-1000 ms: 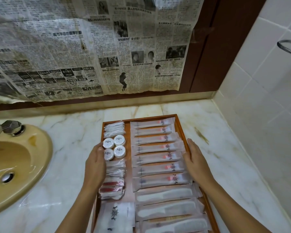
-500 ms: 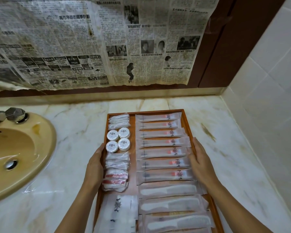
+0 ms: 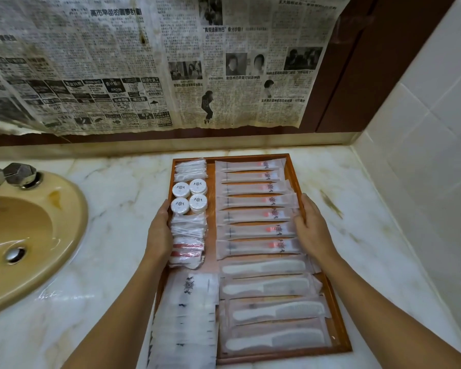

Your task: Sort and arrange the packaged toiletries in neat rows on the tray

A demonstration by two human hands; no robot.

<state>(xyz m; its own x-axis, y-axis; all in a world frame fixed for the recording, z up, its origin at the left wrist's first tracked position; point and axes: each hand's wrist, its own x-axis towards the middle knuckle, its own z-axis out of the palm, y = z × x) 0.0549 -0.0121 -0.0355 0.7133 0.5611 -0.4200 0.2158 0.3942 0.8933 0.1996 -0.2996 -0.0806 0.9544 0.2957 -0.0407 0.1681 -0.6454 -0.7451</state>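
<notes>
Nearest the person, flat sachets (image 3: 189, 315) overlap in a stack at the tray's near left and spill past its front edge; beside them four wrapped combs (image 3: 272, 304) lie in a row. Past these, seven toothbrush packets (image 3: 256, 209) run in a row up the right side to the far rim, with small wrapped bundles (image 3: 188, 239), four white round jars (image 3: 189, 195) and more small packets (image 3: 190, 169) up the left column. The wooden tray (image 3: 339, 339) sits on the marble counter (image 3: 112, 235), near the corner of the tiled wall (image 3: 423, 129); a yellow basin (image 3: 24, 235) lies to the left, newspaper (image 3: 144, 62) hangs behind. Both forearms reach forward. Left hand (image 3: 159, 235) rests along the tray's left rim, fingers mostly straight, thumb side toward the jars; whether it hooks the edge cannot be told. Right hand (image 3: 310, 230) lies flat at the right rim, fingers extended over the toothbrush packet ends, holding nothing. Judgement: the sorting looks nearly complete. Risks: nudging the tray unevenly could skew the light packets; the overhanging sachets could slide off; the jars could roll if tipped.
</notes>
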